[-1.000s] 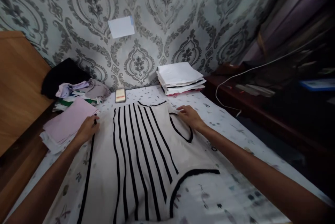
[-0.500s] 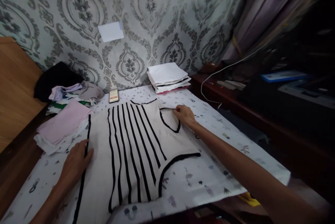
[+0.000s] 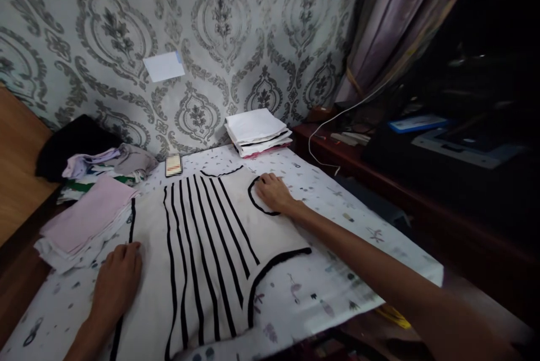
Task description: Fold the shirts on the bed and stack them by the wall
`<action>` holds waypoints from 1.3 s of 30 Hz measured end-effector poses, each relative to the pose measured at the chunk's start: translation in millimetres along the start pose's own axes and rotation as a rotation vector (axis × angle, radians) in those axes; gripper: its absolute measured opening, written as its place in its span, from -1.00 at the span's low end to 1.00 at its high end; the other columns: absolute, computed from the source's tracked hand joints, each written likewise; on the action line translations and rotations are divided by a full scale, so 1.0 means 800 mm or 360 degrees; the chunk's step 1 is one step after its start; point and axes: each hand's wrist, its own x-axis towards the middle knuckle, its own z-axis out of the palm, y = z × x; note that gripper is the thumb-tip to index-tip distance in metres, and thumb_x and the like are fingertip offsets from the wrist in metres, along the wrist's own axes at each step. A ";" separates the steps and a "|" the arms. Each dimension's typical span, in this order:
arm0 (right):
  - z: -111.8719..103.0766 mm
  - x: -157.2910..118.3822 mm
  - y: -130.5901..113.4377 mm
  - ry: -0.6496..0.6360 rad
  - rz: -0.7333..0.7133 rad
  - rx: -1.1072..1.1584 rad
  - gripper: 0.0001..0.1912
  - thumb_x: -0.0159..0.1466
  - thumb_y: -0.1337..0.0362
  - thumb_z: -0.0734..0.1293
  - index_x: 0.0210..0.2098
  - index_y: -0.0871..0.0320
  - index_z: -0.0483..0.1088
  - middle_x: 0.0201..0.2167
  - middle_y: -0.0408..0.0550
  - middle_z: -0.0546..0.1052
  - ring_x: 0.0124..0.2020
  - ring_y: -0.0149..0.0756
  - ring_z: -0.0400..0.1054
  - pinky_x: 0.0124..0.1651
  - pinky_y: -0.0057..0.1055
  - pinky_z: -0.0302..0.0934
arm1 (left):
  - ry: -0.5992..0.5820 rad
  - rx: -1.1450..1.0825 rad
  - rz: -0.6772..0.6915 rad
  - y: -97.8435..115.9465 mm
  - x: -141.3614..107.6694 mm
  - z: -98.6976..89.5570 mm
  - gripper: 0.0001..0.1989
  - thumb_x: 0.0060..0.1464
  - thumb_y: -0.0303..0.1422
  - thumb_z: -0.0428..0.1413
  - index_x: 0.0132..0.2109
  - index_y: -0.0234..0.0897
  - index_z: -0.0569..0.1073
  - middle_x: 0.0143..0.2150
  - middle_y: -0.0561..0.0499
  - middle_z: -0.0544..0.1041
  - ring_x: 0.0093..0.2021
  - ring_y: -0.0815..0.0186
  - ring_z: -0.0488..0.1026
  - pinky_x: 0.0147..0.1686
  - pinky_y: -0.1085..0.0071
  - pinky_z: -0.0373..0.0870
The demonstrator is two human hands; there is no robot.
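Note:
A white sleeveless garment [image 3: 149, 271] with black stripes and black trim lies spread on the patterned white sheet [image 3: 324, 215]. My left hand [image 3: 118, 276] rests on its left black-trimmed edge, fingers close together; whether they grip the cloth is hard to tell. At the upper right, my right hand [image 3: 273, 191] lies over the black-trimmed armhole, its fingers curled at the trim. Any cloth between those fingers is hidden.
Left of the garment are a folded pink cloth [image 3: 88, 212] and a pile of clothes [image 3: 135, 159]. A stack of folded white cloth [image 3: 255, 126] stands by the wall, a small card-like object [image 3: 173, 165] left of it. A white cable [image 3: 310, 144] hangs at right.
The view has shifted slightly. My right hand has moved from the armhole's upper edge to over the opening, and the trim there lies closer in. My left hand stays at the left edge.

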 end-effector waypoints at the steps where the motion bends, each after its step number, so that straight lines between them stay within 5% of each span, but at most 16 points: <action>1: 0.001 0.005 0.003 -0.0017 0.0137 -0.0021 -0.61 0.42 0.20 0.12 0.03 0.23 0.47 0.14 0.24 0.39 0.15 0.03 0.19 0.16 -0.12 0.07 | 0.0032 0.0005 0.0010 0.000 -0.002 0.002 -0.53 0.27 -0.30 -0.26 0.06 -0.37 0.45 -0.10 -0.26 0.49 -0.13 0.00 0.45 -0.07 0.12 0.38; 4: 0.001 0.008 0.027 -0.0078 0.0480 0.0010 -0.56 0.42 0.15 0.13 0.07 0.30 0.44 0.16 0.30 0.36 0.19 0.11 0.17 0.19 -0.07 0.05 | 0.0085 -0.0023 0.0028 -0.002 -0.008 0.003 -0.50 0.29 -0.28 -0.27 0.07 -0.39 0.46 -0.08 -0.28 0.49 -0.11 -0.01 0.45 -0.04 0.11 0.38; 9: -0.011 -0.034 0.059 -0.0024 0.0566 0.0309 -0.58 0.42 0.21 0.13 0.15 0.26 0.39 0.13 0.27 0.40 0.14 0.00 0.27 0.13 -0.21 0.14 | 0.0052 -0.0089 0.0078 -0.009 -0.009 0.002 -0.45 0.29 -0.24 -0.30 0.10 -0.48 0.43 -0.05 -0.35 0.47 -0.07 -0.08 0.44 -0.01 0.03 0.38; 14: -0.020 -0.128 0.037 0.0023 0.0437 0.0572 -0.61 0.42 0.06 0.11 -0.18 0.15 0.46 -0.18 0.05 0.50 -0.12 -0.18 0.40 -0.03 -0.32 0.21 | 0.0074 -0.0381 0.0247 -0.016 -0.032 -0.007 -0.53 0.25 -0.14 -0.17 0.06 -0.36 0.42 -0.03 -0.30 0.47 0.00 -0.10 0.44 -0.02 -0.01 0.44; 19: -0.018 -0.189 0.004 0.0041 0.0469 0.0504 -0.67 0.32 0.01 0.21 -0.36 0.12 0.38 -0.29 0.00 0.48 -0.23 -0.18 0.38 -0.16 -0.31 0.20 | -0.0162 -0.0843 0.0817 0.021 -0.097 -0.044 -0.73 0.27 -0.22 -0.06 0.03 -0.04 0.44 0.00 -0.05 0.53 -0.04 0.11 0.51 -0.10 0.21 0.55; 24: -0.017 -0.190 -0.002 -0.0005 0.0519 0.0417 -0.87 0.23 0.24 0.23 -0.42 0.12 0.33 -0.34 -0.05 0.46 -0.33 -0.25 0.34 -0.27 -0.36 0.11 | -0.0255 -0.0859 0.1111 0.065 -0.136 -0.051 -0.69 0.21 -0.31 0.06 0.10 -0.03 0.42 0.00 -0.02 0.54 0.00 0.16 0.49 -0.02 0.24 0.52; 28: -0.019 -0.191 0.011 -0.0102 0.0613 0.0488 -0.84 0.21 0.24 0.22 -0.49 0.11 0.28 -0.46 -0.11 0.44 -0.41 -0.30 0.30 -0.32 -0.38 0.09 | -0.0277 -0.0846 0.1094 0.063 -0.134 -0.054 -0.60 0.20 -0.57 -0.15 0.04 -0.11 0.41 -0.03 -0.05 0.54 -0.02 0.23 0.50 -0.02 0.26 0.51; 33: -0.012 -0.197 0.021 0.0079 0.0549 0.0316 -0.84 0.23 0.30 0.21 -0.28 0.15 0.42 -0.25 0.03 0.49 -0.23 -0.16 0.39 -0.20 -0.29 0.23 | -0.0504 -0.0982 0.1008 0.057 -0.123 -0.084 -0.68 0.28 -0.48 -0.13 0.05 -0.12 0.40 -0.04 -0.06 0.55 -0.09 0.29 0.54 -0.14 0.40 0.53; 39: -0.012 -0.185 0.001 0.0383 -0.0141 0.0392 -0.68 0.33 0.28 0.22 0.05 0.17 0.39 0.09 0.20 0.41 0.13 0.03 0.30 0.14 0.00 0.25 | -0.0426 -0.0871 0.1079 0.069 -0.120 -0.087 -0.63 0.29 -0.35 -0.03 0.21 -0.08 0.31 0.00 -0.09 0.52 -0.06 0.20 0.52 -0.12 0.29 0.53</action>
